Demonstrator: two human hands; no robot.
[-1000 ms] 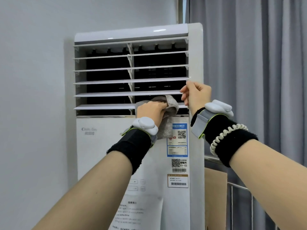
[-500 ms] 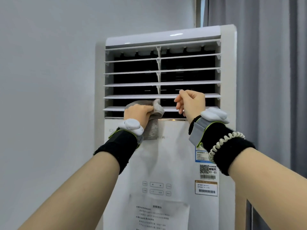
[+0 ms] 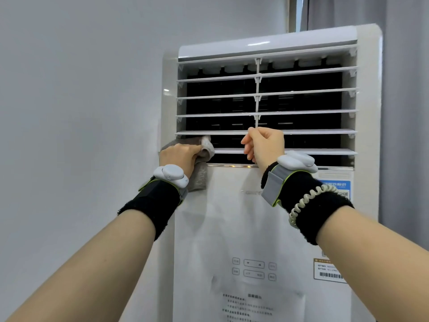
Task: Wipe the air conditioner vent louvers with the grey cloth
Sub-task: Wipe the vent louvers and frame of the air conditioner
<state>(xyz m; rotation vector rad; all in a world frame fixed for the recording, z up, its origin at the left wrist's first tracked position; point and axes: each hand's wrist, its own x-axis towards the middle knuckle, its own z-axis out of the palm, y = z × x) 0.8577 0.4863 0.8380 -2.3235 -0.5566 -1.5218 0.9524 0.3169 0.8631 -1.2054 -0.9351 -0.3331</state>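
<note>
A white floor-standing air conditioner (image 3: 267, 205) has several horizontal white louvers (image 3: 301, 112) across a dark vent. My left hand (image 3: 180, 156) grips the grey cloth (image 3: 204, 149) and holds it against the left end of the lowest louver; the cloth's tail hangs below the hand. My right hand (image 3: 264, 145) has its fingers curled and pinches the second-lowest louver near the central vertical link bar (image 3: 257, 105). Both wrists carry black bands with white devices.
A plain grey wall (image 3: 81, 112) lies left of the unit. Grey curtains (image 3: 406, 112) hang at the right. Below the vent sit a button panel (image 3: 254, 268), a taped paper sheet (image 3: 257, 303) and stickers (image 3: 329, 271).
My left hand has slid the cloth leftward along the lowest louver to its left end. My right hand has moved left along its louver, from the right end to the middle. The view has shifted left.
</note>
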